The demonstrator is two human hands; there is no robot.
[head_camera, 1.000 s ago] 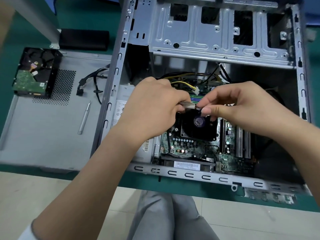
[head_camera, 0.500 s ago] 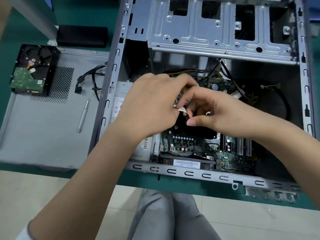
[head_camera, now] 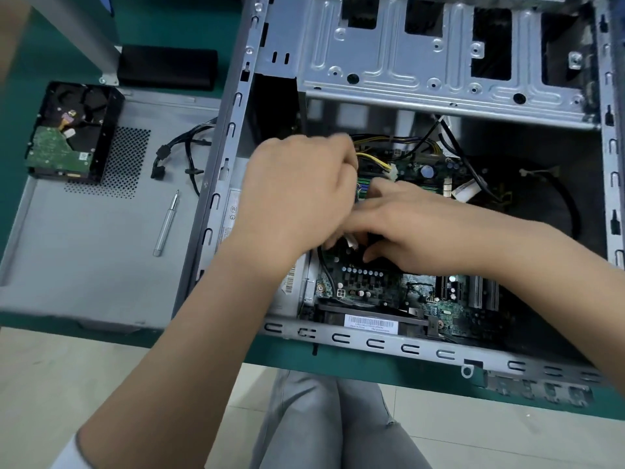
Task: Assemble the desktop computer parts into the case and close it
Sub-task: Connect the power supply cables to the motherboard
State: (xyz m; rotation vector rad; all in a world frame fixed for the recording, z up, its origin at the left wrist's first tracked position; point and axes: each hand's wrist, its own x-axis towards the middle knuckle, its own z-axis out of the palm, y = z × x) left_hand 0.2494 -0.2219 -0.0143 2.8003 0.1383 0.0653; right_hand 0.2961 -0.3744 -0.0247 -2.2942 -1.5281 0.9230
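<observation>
Hands were both down in the middle of the frame, right over the motherboard (head_camera: pixel 389 286) inside the open case (head_camera: pixel 372 343), so we reckoned we were at the cable-hookup stage, somewhere around the CPU cooler spot. Our left hand (head_camera: pixel 297 204) was curled, fingers tucked under toward the board, and it looked like it was pinching something small and pale at its fingertips, maybe a connector, but with the motion blur we couldn't tell for sure what. Our right hand (head_camera: pixel 416 225) lay across from the right side of the frame, fingers stretched out fairly flat and reaching in to meet the left one, thumb down near the board. Whether it was actually gripping anything we couldn't tell, since the fingertips were hidden behind the left hand

Next move, as far as we could judge, called for lining up that little plug with its header and pushing it straight down without bending pins, and the yellow and black power wires (head_camera: pixel 375 160) just above our hands needed keeping out of the way

Plenty was still left to do: the hard drive (head_camera: pixel 67 130) sat at the upper left of the frame, well apart from both hands, resting on the side panel (head_camera: pixel 84 265) that lay flat left of the case. A screwdriver (head_camera: pixel 165 225) lay on that panel too, untouched, near the case's left edge
</observation>
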